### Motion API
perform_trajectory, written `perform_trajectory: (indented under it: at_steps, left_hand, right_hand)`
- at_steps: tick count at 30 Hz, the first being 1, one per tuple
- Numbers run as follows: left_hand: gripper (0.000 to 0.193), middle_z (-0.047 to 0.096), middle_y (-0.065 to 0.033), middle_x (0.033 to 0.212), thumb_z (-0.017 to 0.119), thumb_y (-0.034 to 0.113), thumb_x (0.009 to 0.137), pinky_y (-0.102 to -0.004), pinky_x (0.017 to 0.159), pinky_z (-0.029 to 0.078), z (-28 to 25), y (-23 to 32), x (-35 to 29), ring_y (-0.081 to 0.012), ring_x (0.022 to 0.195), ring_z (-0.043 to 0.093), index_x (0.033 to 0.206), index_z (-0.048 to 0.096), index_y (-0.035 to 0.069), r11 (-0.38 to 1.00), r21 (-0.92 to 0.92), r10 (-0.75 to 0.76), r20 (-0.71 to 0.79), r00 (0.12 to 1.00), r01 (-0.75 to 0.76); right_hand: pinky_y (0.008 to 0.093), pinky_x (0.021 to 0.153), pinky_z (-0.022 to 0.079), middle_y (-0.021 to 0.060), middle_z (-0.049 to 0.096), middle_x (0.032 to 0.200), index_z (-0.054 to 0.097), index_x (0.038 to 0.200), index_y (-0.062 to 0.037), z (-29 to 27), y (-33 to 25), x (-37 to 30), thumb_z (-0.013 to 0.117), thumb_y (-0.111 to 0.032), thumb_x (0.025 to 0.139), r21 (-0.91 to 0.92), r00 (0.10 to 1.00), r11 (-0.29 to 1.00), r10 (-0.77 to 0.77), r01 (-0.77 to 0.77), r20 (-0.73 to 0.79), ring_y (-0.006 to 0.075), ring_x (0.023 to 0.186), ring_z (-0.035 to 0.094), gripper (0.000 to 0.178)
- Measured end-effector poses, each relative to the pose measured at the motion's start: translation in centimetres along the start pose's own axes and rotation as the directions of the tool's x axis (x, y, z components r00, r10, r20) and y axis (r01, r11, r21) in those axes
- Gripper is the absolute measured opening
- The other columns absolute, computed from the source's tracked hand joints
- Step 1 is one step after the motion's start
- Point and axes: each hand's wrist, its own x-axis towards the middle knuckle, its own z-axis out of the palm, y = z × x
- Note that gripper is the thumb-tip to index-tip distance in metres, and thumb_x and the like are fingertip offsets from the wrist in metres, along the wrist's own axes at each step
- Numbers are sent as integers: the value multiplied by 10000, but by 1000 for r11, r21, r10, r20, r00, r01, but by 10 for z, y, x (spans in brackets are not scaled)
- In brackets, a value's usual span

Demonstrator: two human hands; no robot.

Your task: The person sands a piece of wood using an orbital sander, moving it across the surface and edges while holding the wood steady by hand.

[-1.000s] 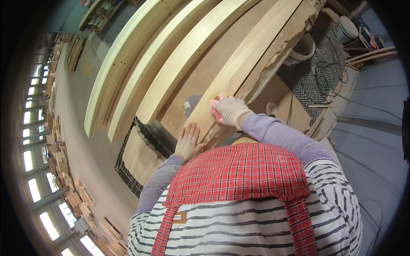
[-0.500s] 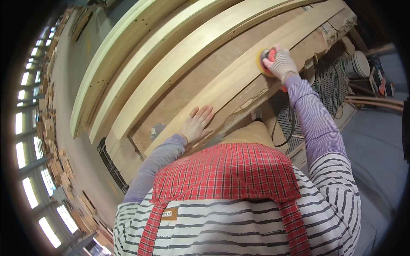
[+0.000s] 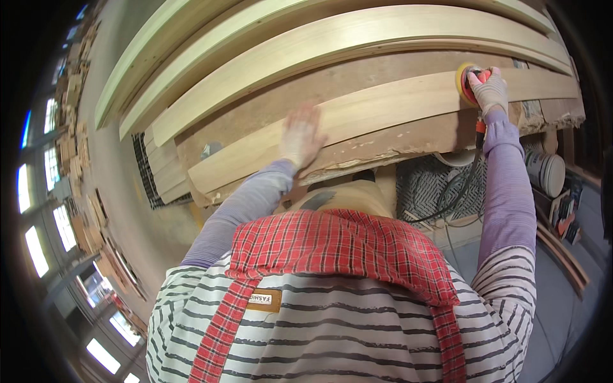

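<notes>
A long, slightly curved pale wooden board [image 3: 383,102] lies across the bench in front of me. My right hand [image 3: 490,90], in a light glove with pinkish fingertips, is closed around a round orbital sander [image 3: 467,83] with a yellow-edged pad and a red and black body. The sander is at the board's right part, on its face or upper edge. From it a dark hose [image 3: 471,175] hangs down past the bench edge. My left hand [image 3: 301,137], somewhat blurred, is over the board's left half with fingers stretched out, holding nothing; whether it touches the wood I cannot tell.
Several curved wooden pieces [image 3: 287,54] lie beyond the board on the brown, ragged-edged bench top [image 3: 255,121]. A white bucket [image 3: 546,173] stands at the right below the bench, near a patterned mat [image 3: 415,191]. Stacked wood [image 3: 70,153] lines the far left.
My right hand and the sander have moved right along the board. My left hand has shifted a little right and up. The whole view has turned, so the board now lies flatter across it.
</notes>
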Motion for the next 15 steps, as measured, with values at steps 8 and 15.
perform_trajectory:
  at_steps: [8, 15]
  left_hand:
    - [668, 210, -171, 1594, 469, 390, 983, -485, 1183, 134, 65, -242, -185, -334, 1485, 153, 1536, 234, 99, 785, -20, -601, -270, 752, 620]
    - [652, 337, -163, 1492, 574, 371, 918, -502, 1169, 187, 57, -271, -201, -356, 1430, 236, 1458, 344, 88, 896, -54, -428, -366, 826, 441]
  right_hand:
    - [471, 896, 514, 227, 529, 1175, 516, 1226, -164, 30, -150, -121, 682, -437, 812, 30, 940, 948, -317, 316, 128, 419, 1031, 613, 523]
    - [492, 824, 525, 198, 563, 1075, 576, 1067, -147, 59, -328, -269, 704, -335, 806, 153, 699, 760, -643, 632, 312, 397, 936, 635, 347]
